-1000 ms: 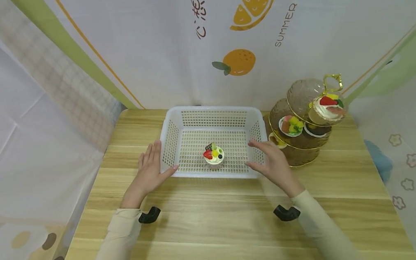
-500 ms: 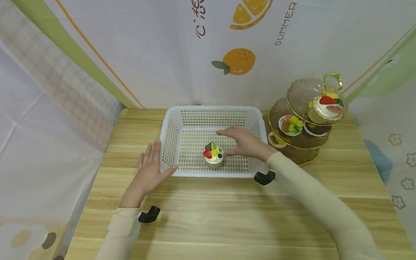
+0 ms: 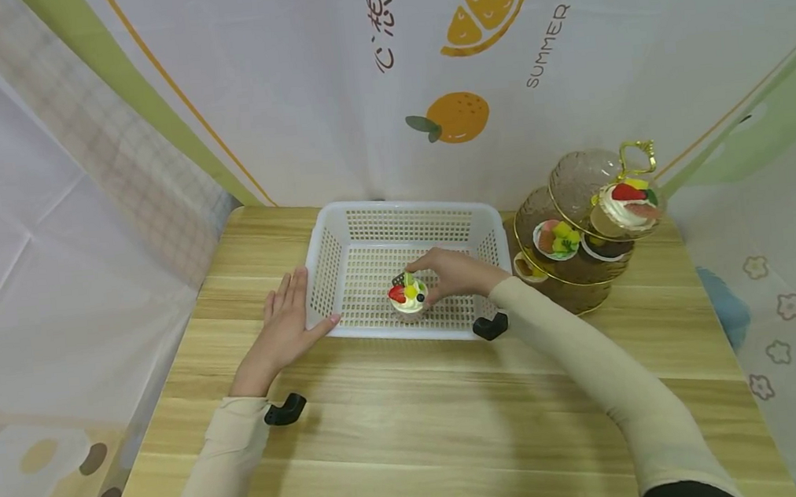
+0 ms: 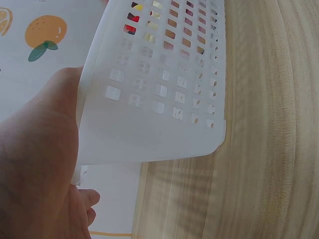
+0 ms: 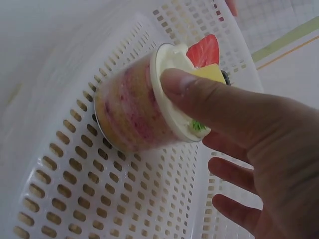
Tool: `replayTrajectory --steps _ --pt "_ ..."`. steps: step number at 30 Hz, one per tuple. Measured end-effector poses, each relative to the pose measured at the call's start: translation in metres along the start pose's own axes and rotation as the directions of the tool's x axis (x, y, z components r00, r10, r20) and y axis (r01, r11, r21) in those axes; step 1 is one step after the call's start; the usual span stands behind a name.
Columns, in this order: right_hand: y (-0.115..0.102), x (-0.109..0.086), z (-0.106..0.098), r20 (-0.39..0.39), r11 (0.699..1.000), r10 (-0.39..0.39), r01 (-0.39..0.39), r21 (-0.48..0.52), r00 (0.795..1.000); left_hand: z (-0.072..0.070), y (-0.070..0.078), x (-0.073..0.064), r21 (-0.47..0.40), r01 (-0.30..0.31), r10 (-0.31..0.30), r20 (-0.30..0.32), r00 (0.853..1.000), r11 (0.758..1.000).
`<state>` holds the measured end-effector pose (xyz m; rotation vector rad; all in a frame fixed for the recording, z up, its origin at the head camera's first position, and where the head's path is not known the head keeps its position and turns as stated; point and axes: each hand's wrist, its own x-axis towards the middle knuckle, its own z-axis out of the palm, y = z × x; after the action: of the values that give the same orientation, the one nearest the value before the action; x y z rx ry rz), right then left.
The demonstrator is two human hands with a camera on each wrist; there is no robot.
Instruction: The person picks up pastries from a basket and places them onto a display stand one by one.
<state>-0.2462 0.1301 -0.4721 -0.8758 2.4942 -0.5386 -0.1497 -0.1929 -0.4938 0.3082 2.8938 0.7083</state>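
A white perforated plastic basket [image 3: 404, 203] sits at the back of the wooden table. Inside it stands a small dessert cup [image 3: 406, 304], a layered cake topped with cream, strawberry and yellow fruit. My right hand [image 3: 459, 273] reaches in and pinches the cup near its top; in the right wrist view the thumb lies on the cream rim of the cup [image 5: 139, 104], with the other fingers behind. Straight fingers of my left hand [image 3: 287, 321] rest along the basket's left side, its thumb at the front rim. The left wrist view shows this hand against the basket's corner [image 4: 144, 134].
Right of the basket stands a tiered stand [image 3: 586, 283] with gold rims and a gold handle [image 3: 637, 156]. On it are a cream cupcake [image 3: 627, 209], a fruit cup [image 3: 557, 240] and other desserts. A printed cloth [image 3: 327, 89] hangs behind the table [image 3: 386, 439].
My right hand has moved left from the basket's right rim to the dessert cup and closed thumb and fingers on it. The left hand and basket have stayed in place.
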Motion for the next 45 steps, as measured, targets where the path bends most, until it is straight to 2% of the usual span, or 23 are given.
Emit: replayTrajectory --steps 9,14,19,24,27,33,45 --pt "0.004 0.012 0.005 -0.003 0.996 -0.003 0.003 -0.085 1.0 0.0 -0.001 0.0 -0.006 -0.008 0.008 0.007 1.0 1.0" --pt "0.009 0.015 0.006 -0.022 0.996 0.003 -0.005 -0.089 1.0 0.0 -0.001 0.001 -0.001 -0.009 0.009 0.003 1.0 1.0" --pt "0.008 0.015 0.007 0.002 0.999 0.007 -0.007 -0.032 1.0 -0.001 -0.001 0.0 -0.004 -0.009 0.009 -0.005 1.0 1.0" --pt "0.003 0.017 0.008 0.021 0.998 -0.018 0.019 -0.065 1.0 0.0 -0.002 0.0 0.003 -0.005 0.005 -0.008 1.0 1.0" --pt "0.003 0.018 0.009 0.003 0.994 -0.022 0.022 -0.103 1.0 0.0 -0.001 0.0 0.006 -0.007 0.007 -0.005 1.0 1.0" --pt "0.01 0.019 0.009 -0.071 0.992 0.021 -0.029 -0.125 0.997 0.0 0.0 0.001 0.003 -0.009 0.009 0.0 1.0 1.0" --pt "0.014 0.023 0.011 -0.107 0.993 0.008 -0.021 -0.116 0.994 0.0 0.001 0.0 0.017 -0.005 0.005 -0.001 1.0 1.0"
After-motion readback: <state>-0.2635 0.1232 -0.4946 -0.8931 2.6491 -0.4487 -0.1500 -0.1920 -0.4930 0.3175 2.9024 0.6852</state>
